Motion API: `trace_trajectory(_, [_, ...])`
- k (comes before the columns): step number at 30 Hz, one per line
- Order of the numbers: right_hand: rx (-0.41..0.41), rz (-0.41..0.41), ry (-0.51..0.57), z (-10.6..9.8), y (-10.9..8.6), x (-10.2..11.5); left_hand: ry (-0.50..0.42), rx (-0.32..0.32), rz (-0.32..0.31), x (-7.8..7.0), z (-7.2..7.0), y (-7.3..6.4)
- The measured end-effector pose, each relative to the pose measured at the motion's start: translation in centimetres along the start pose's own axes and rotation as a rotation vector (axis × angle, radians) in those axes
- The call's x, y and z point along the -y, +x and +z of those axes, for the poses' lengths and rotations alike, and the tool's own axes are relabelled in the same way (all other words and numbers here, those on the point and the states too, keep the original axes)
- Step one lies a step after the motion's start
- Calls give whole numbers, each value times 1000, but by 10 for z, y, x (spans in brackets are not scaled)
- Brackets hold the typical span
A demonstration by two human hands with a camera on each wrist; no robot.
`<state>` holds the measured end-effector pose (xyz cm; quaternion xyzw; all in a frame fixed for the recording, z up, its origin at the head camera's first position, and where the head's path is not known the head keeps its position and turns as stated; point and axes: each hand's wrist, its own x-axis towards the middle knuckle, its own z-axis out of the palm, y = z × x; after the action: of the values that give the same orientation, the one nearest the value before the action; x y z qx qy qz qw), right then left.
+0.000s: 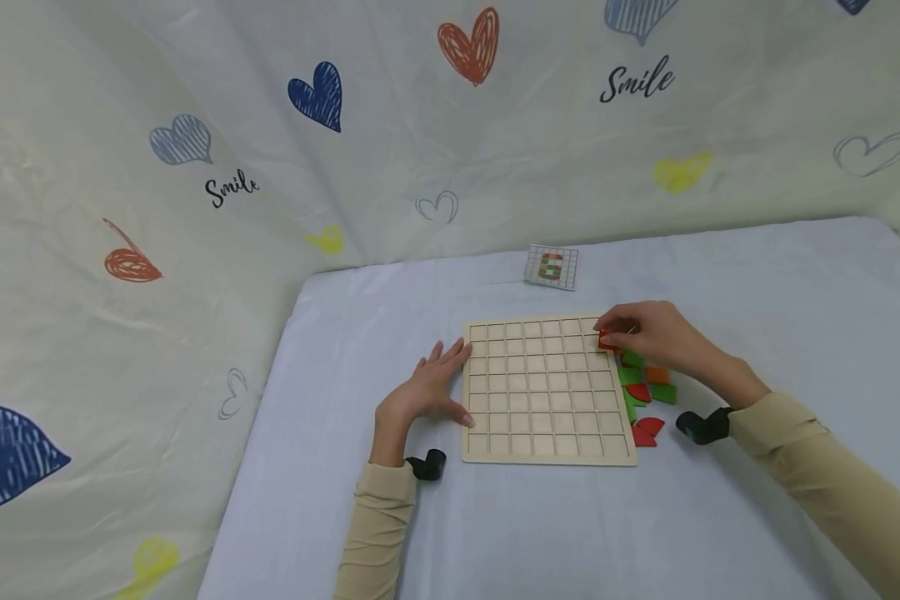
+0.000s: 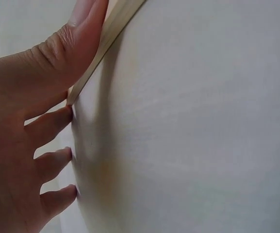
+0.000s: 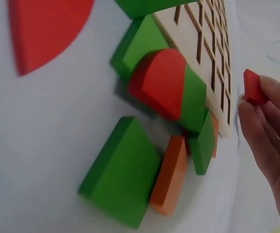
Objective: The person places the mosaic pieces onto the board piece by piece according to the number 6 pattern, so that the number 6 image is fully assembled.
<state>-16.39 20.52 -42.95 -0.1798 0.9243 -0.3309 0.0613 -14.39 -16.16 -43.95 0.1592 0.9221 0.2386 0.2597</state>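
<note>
A pale wooden grid board [image 1: 547, 387] with empty square cells lies on the table. My left hand [image 1: 429, 390] rests flat against its left edge, fingers straight; in the left wrist view the thumb [image 2: 76, 46] presses the board's edge [image 2: 111, 30]. My right hand [image 1: 648, 332] is at the board's top right corner and pinches a small red piece [image 1: 607, 340] [image 3: 253, 87] in its fingertips. Green, red and orange pieces [image 1: 645, 390] lie in a loose pile just right of the board, among them a red quarter-round piece [image 3: 160, 80] on a green block [image 3: 125, 171].
A small pattern card [image 1: 551, 267] with a coloured grid picture lies behind the board. The table is covered with a light blue cloth [image 1: 720, 517]. A cream sheet printed with hearts [image 1: 322, 96] hangs behind and to the left.
</note>
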Motion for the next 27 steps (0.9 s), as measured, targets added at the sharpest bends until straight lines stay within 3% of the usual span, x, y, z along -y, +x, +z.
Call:
trace_trajectory(11, [57,-32,37,7,22,20,5,-10,6,2,1,0])
trace_trajectory(22, [104,-86,33,24,48,26,35,-7,-5,5,1,0])
trace_trajectory(27, [119,-101,26,31,55,29,3,-6,5,1,-1,0])
